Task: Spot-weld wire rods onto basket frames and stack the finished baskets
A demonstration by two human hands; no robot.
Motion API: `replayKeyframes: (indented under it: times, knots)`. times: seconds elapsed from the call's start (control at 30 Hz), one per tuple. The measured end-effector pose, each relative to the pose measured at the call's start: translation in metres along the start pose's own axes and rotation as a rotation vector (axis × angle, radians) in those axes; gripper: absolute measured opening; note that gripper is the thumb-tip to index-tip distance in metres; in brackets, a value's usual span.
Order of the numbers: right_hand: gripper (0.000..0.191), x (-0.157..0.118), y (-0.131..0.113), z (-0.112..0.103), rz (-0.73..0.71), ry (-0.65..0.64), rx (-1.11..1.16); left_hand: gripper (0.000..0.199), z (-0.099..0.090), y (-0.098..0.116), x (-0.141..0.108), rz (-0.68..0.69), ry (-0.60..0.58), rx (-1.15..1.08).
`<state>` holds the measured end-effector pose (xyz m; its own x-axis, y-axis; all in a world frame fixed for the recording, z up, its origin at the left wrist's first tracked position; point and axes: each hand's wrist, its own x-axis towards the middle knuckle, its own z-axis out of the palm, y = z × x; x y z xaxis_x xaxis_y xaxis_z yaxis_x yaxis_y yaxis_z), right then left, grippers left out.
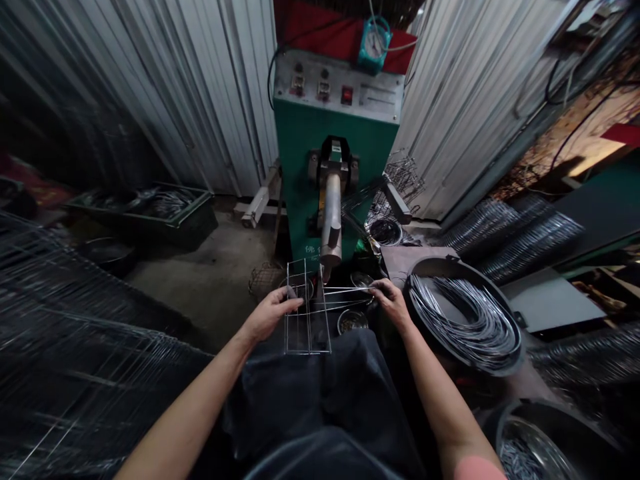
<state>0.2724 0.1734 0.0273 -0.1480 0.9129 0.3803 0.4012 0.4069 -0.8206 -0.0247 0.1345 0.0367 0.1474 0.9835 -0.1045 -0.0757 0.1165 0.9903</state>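
Note:
In the head view, my left hand [273, 312] is closed on the left side of a rectangular wire rack [307, 333]. The rack hangs in front of the machine's lower electrode, over my lap. My right hand [393, 303] pinches the right ends of thin wires [347, 291] that run leftward to the rack. Whether these wires are joined to the rack, I cannot tell. Just above, the metal arm [331, 220] of a green spot welding machine [295, 153] points down at the rack. The rack's contact with the electrode tip is hard to make out.
A round pan [517, 343] with bent wire pieces [480, 327] stands at right, above another bowl of small metal parts [525, 460]. Stacked wire mesh [90, 373] fills the left side. A green bin [185, 230] stands farther back. A small bowl [353, 321] lies below the wires.

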Motion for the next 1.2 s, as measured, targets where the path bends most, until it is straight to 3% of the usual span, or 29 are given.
replayKeyframes:
  times: [0.7,1.2]
  knots:
    - [0.016,0.016,0.02,-0.002,0.073,-0.089,0.05,0.026,-0.002,-0.005,0.017,-0.021,-0.025,0.0]
    - [0.016,0.024,0.019,-0.003,0.089,-0.11,0.045,0.026,-0.002,-0.003,0.022,-0.048,-0.032,-0.056]
